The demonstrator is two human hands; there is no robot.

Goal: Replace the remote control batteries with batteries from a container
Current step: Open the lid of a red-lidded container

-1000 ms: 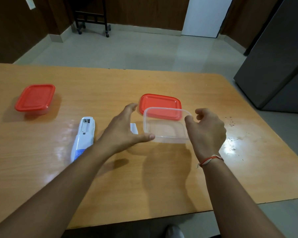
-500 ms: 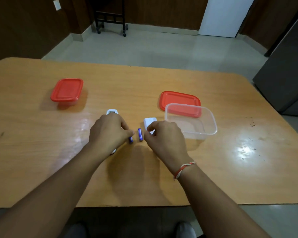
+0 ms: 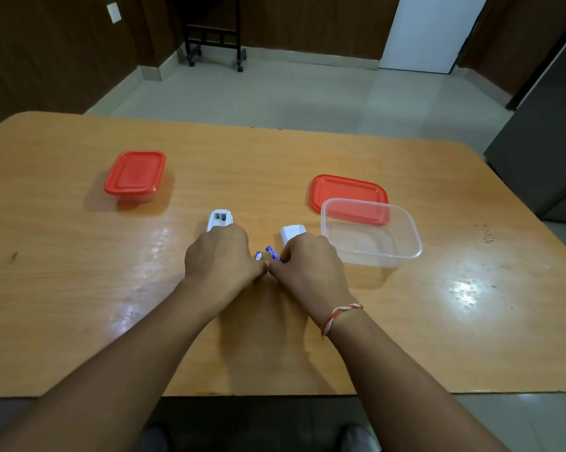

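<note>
Two small blue batteries lie between my hands at the table's middle. My left hand (image 3: 223, 259) is closed, its fingertips on one blue battery (image 3: 259, 255). My right hand (image 3: 304, 265) pinches the other blue battery (image 3: 273, 252). A white remote (image 3: 220, 220) with its battery bay open pokes out from under my left hand. The white battery cover (image 3: 293, 232) lies just beyond my right hand. A clear open container (image 3: 371, 234) stands to the right and looks empty, its red lid (image 3: 347, 190) lying behind it.
A second container with a red lid (image 3: 135, 172) on stands closed at the far left of the wooden table (image 3: 79, 288). A dark cabinet (image 3: 542, 151) stands off the table's right side. A wheeled black stand (image 3: 215, 37) is on the floor beyond.
A second ago both hands were around the clear container. They came down to the two batteries on the table and now touch them, fingertips nearly meeting. The view has shifted.
</note>
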